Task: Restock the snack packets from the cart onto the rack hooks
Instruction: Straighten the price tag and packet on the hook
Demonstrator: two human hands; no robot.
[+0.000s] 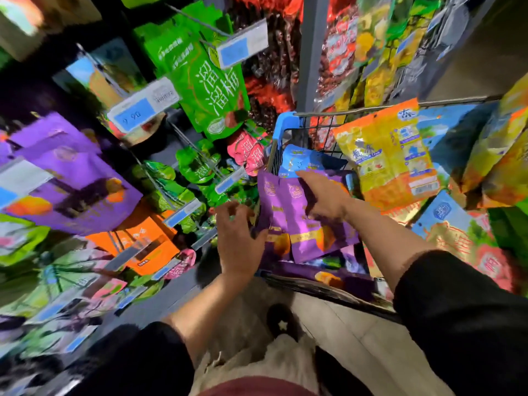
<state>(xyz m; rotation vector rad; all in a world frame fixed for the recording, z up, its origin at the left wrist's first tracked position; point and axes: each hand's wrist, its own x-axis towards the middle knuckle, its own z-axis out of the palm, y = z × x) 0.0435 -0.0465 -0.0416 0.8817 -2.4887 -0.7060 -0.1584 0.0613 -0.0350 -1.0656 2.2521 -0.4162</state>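
Observation:
Two purple snack packets [300, 221] stand side by side in the wire cart [288, 124], over its left side. My right hand [323, 195] grips their right edge, fingers spread over the front. My left hand [238, 235] holds the left edge of the same packets near the cart's rim, fingers curled. A blue packet [297, 161] lies just behind them in the cart. On the rack at left, purple packets [71, 181] of the same kind hang on hooks.
Green packets [200, 81], orange packets [143, 244] and pink ones hang on rack hooks with blue price tags [134, 112]. A large yellow-orange bag [391, 155] and several other bags fill the cart's right side. My shoe [281, 324] stands on the floor below.

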